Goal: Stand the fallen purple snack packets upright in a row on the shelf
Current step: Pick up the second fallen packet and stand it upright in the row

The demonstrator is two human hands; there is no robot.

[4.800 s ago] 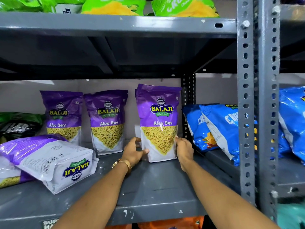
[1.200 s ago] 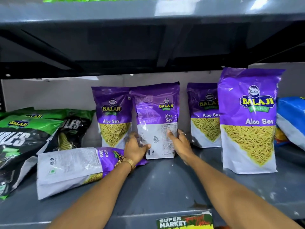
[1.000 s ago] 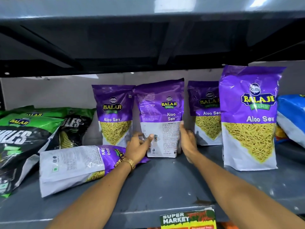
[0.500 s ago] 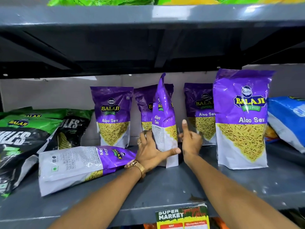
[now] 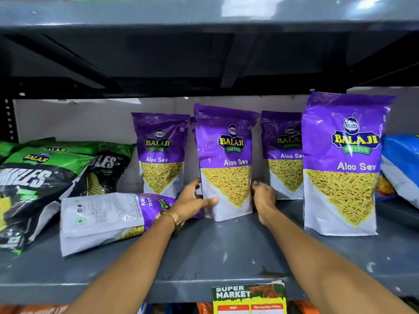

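Several purple Aloo Sev packets stand on the grey shelf (image 5: pixel 204 252). The middle packet (image 5: pixel 226 159) stands upright, front facing me, held at its base between my left hand (image 5: pixel 192 201) and my right hand (image 5: pixel 263 198). Upright packets stand behind it at the left (image 5: pixel 161 152) and right (image 5: pixel 284 155), and a nearer one stands at the far right (image 5: pixel 342 164). One purple packet (image 5: pixel 106 218) lies flat on its side at the left, partly under my left wrist. Another packet may stand behind the middle one; I cannot tell.
Green and black snack bags (image 5: pixel 34 182) lean in a pile at the shelf's left end. Blue bags (image 5: pixel 401 164) lie at the right end. A shelf deck (image 5: pixel 204 12) hangs low overhead. A "Super Market" price tag (image 5: pixel 248 295) hangs on the front edge.
The middle packet has been turned from back-facing, through edge-on, to front-facing, and now stands between both hands. Earlier my hands were on a packet further right along the shelf.
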